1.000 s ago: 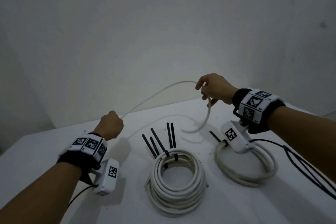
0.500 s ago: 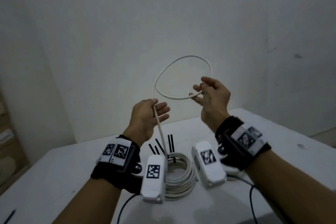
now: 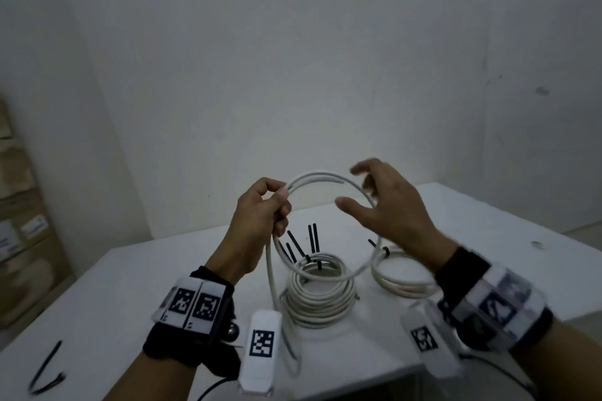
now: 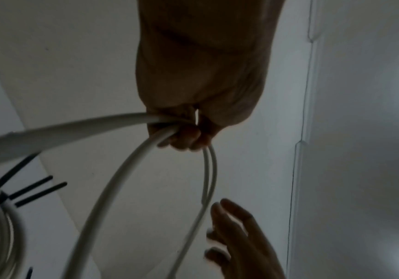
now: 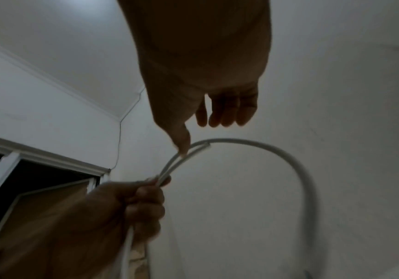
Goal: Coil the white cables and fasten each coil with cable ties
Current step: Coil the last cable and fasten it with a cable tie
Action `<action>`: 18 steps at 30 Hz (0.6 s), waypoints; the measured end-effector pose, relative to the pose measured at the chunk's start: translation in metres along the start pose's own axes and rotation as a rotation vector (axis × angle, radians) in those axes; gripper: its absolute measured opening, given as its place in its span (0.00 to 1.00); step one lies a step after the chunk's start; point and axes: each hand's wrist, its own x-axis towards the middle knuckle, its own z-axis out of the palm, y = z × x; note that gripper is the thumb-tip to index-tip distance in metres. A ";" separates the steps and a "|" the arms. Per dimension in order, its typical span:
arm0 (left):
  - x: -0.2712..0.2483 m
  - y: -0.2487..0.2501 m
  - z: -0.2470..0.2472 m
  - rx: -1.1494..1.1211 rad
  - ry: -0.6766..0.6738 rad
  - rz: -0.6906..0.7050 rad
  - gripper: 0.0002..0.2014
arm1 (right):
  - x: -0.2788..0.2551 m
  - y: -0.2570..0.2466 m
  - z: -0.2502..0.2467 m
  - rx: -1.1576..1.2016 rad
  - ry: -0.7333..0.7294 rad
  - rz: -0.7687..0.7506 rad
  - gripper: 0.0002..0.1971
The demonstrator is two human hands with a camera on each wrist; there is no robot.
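My left hand (image 3: 260,218) is raised above the white counter (image 3: 97,309), its fingers (image 4: 182,139) curled round the white cable (image 3: 325,278) where two strands cross. From this grip the cable forms one upright loop in the air; its cut end (image 3: 340,182) lies along the top of the loop, just right of my left thumb. A free strand (image 3: 272,286) drops from the same grip toward the near edge of the counter. My right hand (image 3: 391,205) is at the right side of the loop, fingers (image 5: 227,113) spread and relaxed, gripping nothing; in the right wrist view the thumb tip lies against the strands near the cut end, though contact cannot be confirmed.

On the counter, behind and below the loop, lies a finished coil (image 3: 317,296) of white cable, bound by black cable ties (image 3: 312,238) whose tails stand up at its far side. To its right lies a second coil (image 3: 400,277), partly hidden by my right forearm, with one black tie (image 3: 384,251) at its far left. A loose black cable tie (image 3: 45,371), bent, lies at the near left corner of the counter. Cardboard boxes (image 3: 19,238) stand against the wall at far left.
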 end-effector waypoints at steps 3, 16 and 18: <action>-0.005 0.004 -0.001 0.119 -0.145 0.043 0.07 | 0.035 -0.014 -0.007 -0.141 -0.388 -0.128 0.29; -0.012 -0.006 -0.021 -0.177 0.079 -0.095 0.09 | 0.037 0.021 0.002 0.764 -0.535 0.264 0.12; -0.017 -0.016 -0.027 -0.298 0.176 -0.099 0.08 | 0.033 0.028 0.003 0.902 -0.459 0.371 0.12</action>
